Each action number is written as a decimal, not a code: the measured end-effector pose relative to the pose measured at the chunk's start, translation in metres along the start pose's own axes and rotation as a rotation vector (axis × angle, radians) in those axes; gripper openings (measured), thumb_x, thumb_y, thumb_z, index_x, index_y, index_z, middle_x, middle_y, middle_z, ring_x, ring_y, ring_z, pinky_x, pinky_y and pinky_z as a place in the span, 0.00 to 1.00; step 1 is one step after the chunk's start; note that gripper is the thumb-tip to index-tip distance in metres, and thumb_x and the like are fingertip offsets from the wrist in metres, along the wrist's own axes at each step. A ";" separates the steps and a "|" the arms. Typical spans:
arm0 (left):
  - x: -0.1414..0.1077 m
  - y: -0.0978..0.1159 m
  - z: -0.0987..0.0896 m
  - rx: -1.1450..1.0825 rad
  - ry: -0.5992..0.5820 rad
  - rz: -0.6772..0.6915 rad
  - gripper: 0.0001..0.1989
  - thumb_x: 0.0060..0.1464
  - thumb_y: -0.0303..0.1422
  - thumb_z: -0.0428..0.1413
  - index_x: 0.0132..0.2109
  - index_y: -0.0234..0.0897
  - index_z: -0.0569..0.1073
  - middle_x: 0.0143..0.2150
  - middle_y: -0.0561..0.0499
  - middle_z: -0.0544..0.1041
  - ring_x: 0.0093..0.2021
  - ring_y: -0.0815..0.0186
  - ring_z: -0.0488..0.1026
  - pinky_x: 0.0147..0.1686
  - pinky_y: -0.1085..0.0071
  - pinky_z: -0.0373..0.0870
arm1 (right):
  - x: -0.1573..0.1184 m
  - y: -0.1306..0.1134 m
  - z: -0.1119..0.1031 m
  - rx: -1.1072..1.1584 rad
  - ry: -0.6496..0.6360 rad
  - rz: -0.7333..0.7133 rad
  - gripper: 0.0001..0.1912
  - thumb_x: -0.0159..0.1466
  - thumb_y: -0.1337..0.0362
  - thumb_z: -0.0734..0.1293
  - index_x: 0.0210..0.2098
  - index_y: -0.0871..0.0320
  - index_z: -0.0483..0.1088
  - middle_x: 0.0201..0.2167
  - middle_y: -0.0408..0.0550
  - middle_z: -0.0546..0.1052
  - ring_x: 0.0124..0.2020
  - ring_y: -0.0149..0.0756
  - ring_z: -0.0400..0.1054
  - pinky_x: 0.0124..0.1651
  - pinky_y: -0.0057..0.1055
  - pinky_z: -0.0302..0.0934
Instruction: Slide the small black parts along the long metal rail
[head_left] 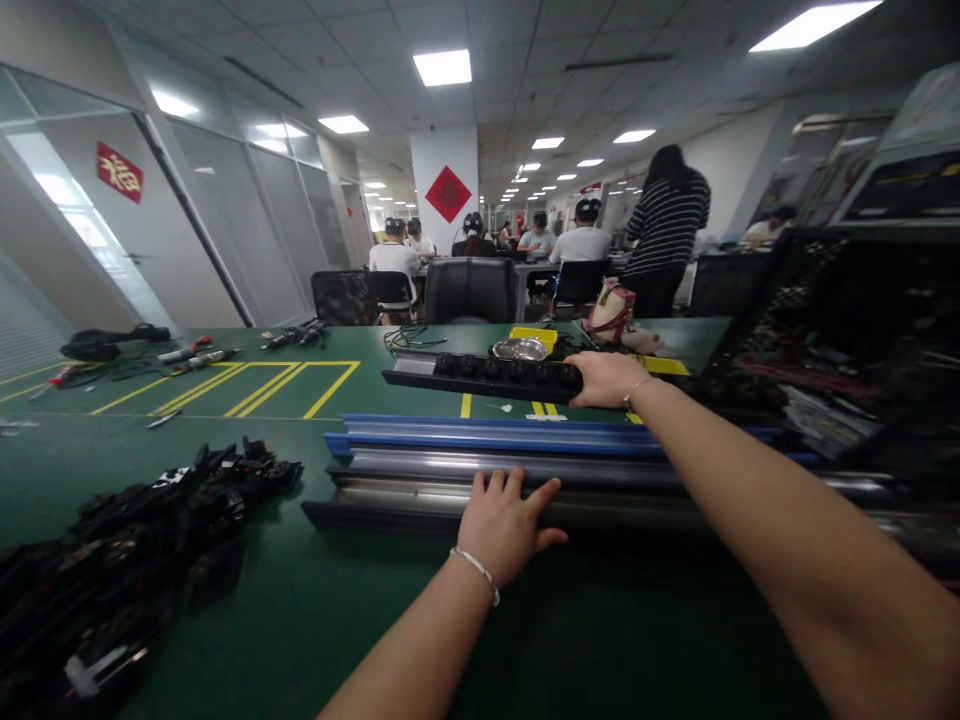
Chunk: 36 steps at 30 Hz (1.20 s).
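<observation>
My left hand (pixel 501 525) lies palm down with fingers spread on the nearest of several long channel-shaped rails. This near rail (pixel 397 497) is dark with a shiny inside. Behind it run a dark-edged silvery rail (pixel 427 463) and a blue rail (pixel 420 432). Farther back, my right hand (pixel 606 380) is closed around the right part of a shorter black channel (pixel 409 378). A row of round black parts (pixel 491 367) sits in that channel, while its left end shows bare. The palm hides what the right fingers press against.
A heap of black parts (pixel 172 520) covers the left of the green table (pixel 315 620). Behind the black channel are a metal dish (pixel 520 349), a yellow tray (pixel 536 335) and a pink-and-white bag (pixel 611 312). Tools (pixel 199 355) lie back left. A dark rack (pixel 825 330) stands right.
</observation>
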<state>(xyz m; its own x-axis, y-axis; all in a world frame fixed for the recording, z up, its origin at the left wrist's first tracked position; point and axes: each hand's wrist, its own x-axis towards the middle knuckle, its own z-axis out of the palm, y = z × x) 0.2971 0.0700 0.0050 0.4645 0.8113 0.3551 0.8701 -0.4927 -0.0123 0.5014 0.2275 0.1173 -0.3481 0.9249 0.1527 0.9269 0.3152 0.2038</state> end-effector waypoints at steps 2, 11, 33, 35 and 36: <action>0.000 0.001 -0.002 0.012 0.000 0.006 0.30 0.51 0.56 0.44 0.59 0.56 0.58 0.55 0.45 0.65 0.51 0.53 0.63 0.50 0.51 0.57 | -0.019 -0.006 -0.010 0.025 0.005 0.008 0.37 0.44 0.46 0.68 0.52 0.51 0.64 0.49 0.49 0.71 0.44 0.47 0.68 0.41 0.37 0.61; -0.034 0.025 -0.015 -0.015 0.136 0.062 0.24 0.57 0.40 0.48 0.61 0.45 0.57 0.60 0.46 0.62 0.60 0.58 0.57 0.56 0.55 0.53 | -0.121 -0.025 -0.041 0.084 0.034 -0.001 0.39 0.45 0.45 0.68 0.54 0.53 0.62 0.50 0.50 0.70 0.47 0.48 0.65 0.45 0.36 0.59; -0.125 0.003 -0.057 0.141 0.265 -0.097 0.30 0.55 0.45 0.50 0.60 0.38 0.56 0.61 0.41 0.61 0.60 0.53 0.57 0.56 0.52 0.55 | -0.257 -0.013 0.000 0.171 -0.149 -0.102 0.38 0.42 0.50 0.70 0.51 0.54 0.64 0.47 0.49 0.72 0.46 0.46 0.66 0.46 0.38 0.60; -0.125 0.005 -0.056 0.125 0.255 -0.102 0.30 0.55 0.45 0.49 0.61 0.37 0.54 0.59 0.40 0.64 0.57 0.55 0.62 0.55 0.54 0.57 | -0.260 -0.010 0.002 0.186 -0.169 -0.104 0.38 0.41 0.50 0.70 0.51 0.53 0.65 0.47 0.49 0.72 0.47 0.45 0.66 0.46 0.37 0.60; -0.125 0.006 -0.056 0.115 0.245 -0.109 0.30 0.56 0.45 0.48 0.62 0.37 0.53 0.57 0.40 0.66 0.55 0.55 0.64 0.53 0.55 0.59 | -0.261 -0.008 0.003 0.191 -0.184 -0.108 0.37 0.41 0.50 0.70 0.50 0.52 0.65 0.47 0.48 0.72 0.47 0.45 0.66 0.46 0.37 0.60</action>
<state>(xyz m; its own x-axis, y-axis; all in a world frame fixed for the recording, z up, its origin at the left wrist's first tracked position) 0.2348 -0.0520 0.0123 0.3260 0.7501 0.5754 0.9320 -0.3570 -0.0625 0.5850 -0.0162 0.0725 -0.4307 0.9015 -0.0419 0.9017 0.4318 0.0208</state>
